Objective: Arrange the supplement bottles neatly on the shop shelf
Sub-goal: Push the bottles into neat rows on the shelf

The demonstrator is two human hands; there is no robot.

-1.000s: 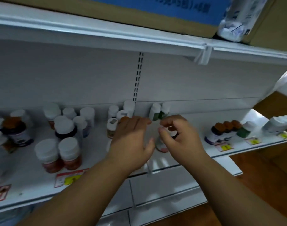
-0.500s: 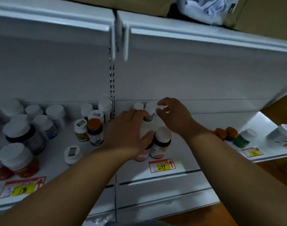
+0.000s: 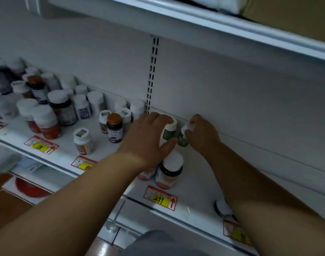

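Observation:
Two small white-capped bottles with green labels stand at the back of the white shelf (image 3: 196,183). My left hand (image 3: 148,139) grips the left green-label bottle (image 3: 168,133), fingers over its cap and thumb on its label. My right hand (image 3: 202,133) holds the right green-label bottle (image 3: 183,139), its fingers curled round the cap. Just in front stands a white-capped bottle with an orange base (image 3: 169,170), and a second like it is partly hidden under my left wrist.
Several more supplement bottles crowd the shelf's left half, among them an orange-capped dark bottle (image 3: 114,127) and a small white-capped one (image 3: 83,141). Price tags (image 3: 160,198) line the front edge. A white cap (image 3: 221,207) shows beside my right forearm. Another shelf hangs overhead.
Both hands have reached further back and closed on the two green-label bottles. The view has swung, so the shelf upright now sits more to the centre.

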